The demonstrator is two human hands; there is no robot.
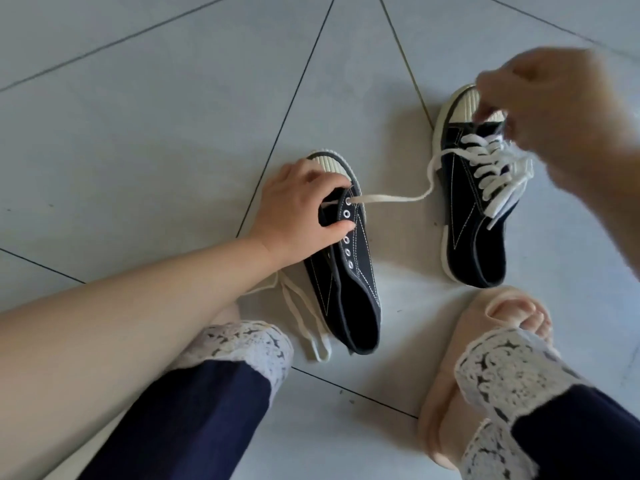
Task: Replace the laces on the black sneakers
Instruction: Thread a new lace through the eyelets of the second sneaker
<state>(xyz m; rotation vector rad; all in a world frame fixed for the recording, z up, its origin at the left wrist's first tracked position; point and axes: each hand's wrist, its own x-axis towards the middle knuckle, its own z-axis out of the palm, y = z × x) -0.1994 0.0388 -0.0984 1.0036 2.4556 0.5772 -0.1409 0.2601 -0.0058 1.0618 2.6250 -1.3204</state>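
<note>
Two trouser legs (194, 420) in dark blue, ending in white lace cuffs (512, 368), are cut off by the bottom edge. The right foot is seen in a pale slipper (450, 386) with the toes exposed. The left foot is almost wholly hidden under the left forearm.

A loose cream lace (304, 320) is found lying on the tiled floor (138, 133), just beside the heel of the near sneaker (349, 299). Part of it is covered by the forearm.

The near sneaker is placed at centre, toe pointing away. It is gripped by the left hand (301, 202): the fingers are curled over the eyelet edge into the opening and the thumb is pressed against the outer side. One row of five eyelets is visible, and the opposite row is hidden by the hand. Only the eyelet nearest the toe is threaded, by a white lace (391, 198) which is drawn rightward and lifted off the floor.

The far sneaker (474, 244) is set to the right, fully laced in white. Its toe cap and right side are partly masked by the right hand (554, 112), which is heavily blurred. Its fingers are curled downward and closed on the far end of the white lace, though the exact pinch point is not resolved.
</note>
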